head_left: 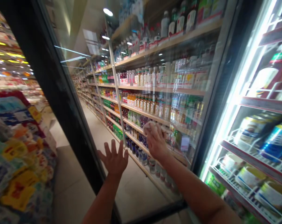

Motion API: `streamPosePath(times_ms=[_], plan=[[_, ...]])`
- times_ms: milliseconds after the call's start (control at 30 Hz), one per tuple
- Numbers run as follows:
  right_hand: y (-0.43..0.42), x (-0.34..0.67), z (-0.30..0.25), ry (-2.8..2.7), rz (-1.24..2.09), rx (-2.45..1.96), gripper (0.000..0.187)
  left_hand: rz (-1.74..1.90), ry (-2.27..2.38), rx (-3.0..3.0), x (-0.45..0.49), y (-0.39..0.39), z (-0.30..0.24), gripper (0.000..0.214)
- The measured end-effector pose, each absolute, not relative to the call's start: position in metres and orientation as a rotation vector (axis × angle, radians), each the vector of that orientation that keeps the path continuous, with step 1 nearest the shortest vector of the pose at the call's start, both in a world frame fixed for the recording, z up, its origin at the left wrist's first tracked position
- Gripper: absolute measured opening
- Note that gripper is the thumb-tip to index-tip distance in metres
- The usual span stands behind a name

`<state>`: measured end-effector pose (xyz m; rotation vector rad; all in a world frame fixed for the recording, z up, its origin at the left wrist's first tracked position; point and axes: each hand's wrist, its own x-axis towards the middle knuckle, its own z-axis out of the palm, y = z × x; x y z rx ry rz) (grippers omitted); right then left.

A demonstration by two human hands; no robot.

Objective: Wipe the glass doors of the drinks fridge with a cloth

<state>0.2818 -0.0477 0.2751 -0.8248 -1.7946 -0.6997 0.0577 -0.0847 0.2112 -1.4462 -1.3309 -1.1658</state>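
Observation:
A glass door [136, 189] with a black frame stands swung out in front of me. My left hand [114, 158] lies against the glass near the frame's left side, its fingers spread and nothing in it. Higher and to the right, my right hand [156, 143] presses a crumpled whitish cloth [150, 127] to the pane. Part of the cloth is hidden under the fingers. Through the glass, or mirrored in it, show shelves of bottles [147, 104].
On the right a lit cooler [244, 101] holds bottles, cans [277, 141] and tubs [251, 177] on wire shelves. Packaged goods [21, 161] are piled at the left beside the pale floor [66, 174]. The door's black frame [68, 102] slants down between the pile and the glass.

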Motion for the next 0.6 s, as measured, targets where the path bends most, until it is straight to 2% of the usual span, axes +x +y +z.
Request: streamPosePath(times_ms=[133, 300, 367, 600], plan=[[-0.06, 0.277, 0.241, -2.148, -0.797, -0.492, 0.055, -1.13, -1.321, -1.428, 0.058, -0.085, 0.214, 0.063], [-0.044, 0.286, 0.293, -1.828, -0.804, -0.731, 0.056, -1.108, -1.243, -1.417, 0.059, -0.087, 0.221, 0.074], [-0.038, 0.288, 0.298, -1.681, -0.823, -0.771, 0.053, -1.082, -1.226, -1.408, 0.06, -0.088, 0.223, 0.077], [-0.054, 0.284, 0.212, -2.059, -0.866, -0.463, 0.046, -1.125, -1.216, -1.416, 0.058, -0.086, 0.222, 0.075]])
